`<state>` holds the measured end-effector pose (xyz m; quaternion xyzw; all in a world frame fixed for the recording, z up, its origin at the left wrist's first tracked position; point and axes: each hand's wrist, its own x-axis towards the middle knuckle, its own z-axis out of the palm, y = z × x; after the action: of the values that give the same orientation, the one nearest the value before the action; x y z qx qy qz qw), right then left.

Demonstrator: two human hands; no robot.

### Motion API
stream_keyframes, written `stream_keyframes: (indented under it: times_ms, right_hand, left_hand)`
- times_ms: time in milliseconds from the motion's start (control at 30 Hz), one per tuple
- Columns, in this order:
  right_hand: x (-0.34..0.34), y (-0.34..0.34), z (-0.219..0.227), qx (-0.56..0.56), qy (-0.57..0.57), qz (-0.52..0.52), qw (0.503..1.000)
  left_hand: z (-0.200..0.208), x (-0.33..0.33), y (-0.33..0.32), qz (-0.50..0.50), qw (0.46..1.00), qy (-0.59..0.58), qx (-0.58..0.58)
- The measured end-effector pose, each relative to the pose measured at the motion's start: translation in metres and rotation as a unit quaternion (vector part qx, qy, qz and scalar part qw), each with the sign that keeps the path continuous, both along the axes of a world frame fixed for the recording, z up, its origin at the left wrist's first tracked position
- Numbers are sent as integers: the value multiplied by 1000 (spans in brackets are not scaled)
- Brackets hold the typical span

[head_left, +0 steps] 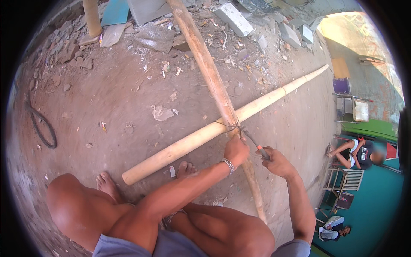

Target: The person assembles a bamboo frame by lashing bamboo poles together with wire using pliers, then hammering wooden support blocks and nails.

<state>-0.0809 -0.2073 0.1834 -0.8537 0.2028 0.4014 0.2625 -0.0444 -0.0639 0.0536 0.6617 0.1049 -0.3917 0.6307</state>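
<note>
Bare knees [65,197] bend on the near side of the pale pole [175,154] — a brown pole [209,73] lies across it, wire [232,125] looped at the crossing; just nearside of the pale pole, the left hand [236,150] is closed over the brown pole — the right hand [278,162] grips an orange-handled tool [260,148], its tip by the wire

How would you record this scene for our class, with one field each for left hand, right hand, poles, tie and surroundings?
Left hand: at the brown pole, on the wearer's side of the crossing; exact grip unclear
Right hand: gripping a tool with an orange-and-grey handle, metal end near the crossing
Poles: brown one lies across the pale pole
Tie: thin dark wire or cord at the crossing
Surroundings: rubble, dark loop on the ground
</note>
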Motion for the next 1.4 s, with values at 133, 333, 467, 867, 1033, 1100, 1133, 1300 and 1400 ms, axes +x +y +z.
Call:
stream_keyframes:
  times_ms: [133,333,467,867,1033,1100,1133,1300,1400]
  right_hand:
    - [23,8,13,-23,23,46,998]
    - [45,7,21,-42,90,120,988]
    - [46,-16,15,-39,57,215,974]
    - [59,36,21,-116,163,88,976]
    - [27,20,-4,-74,70,56,993]
    - [21,22,-6,-74,46,57,995]
    - [20,22,-7,-76,38,58,995]
    - [4,13,-26,-69,-37,54,996]
    - [-1,15,-32,-83,-41,38,995]
  left_hand:
    - [7,2,3,-50,993,-88,59]
    - [5,-2,4,-85,988,-122,49]
    - [-5,-4,5,-141,977,-157,13]
    - [20,9,38,-229,959,-164,23]
    - [9,45,65,-121,943,-289,112]
    - [-1,61,72,-71,910,-395,108]
    - [-8,70,72,-73,869,-473,122]
    - [-38,101,70,-228,724,-641,111]
    - [-43,108,73,-268,722,-635,65]
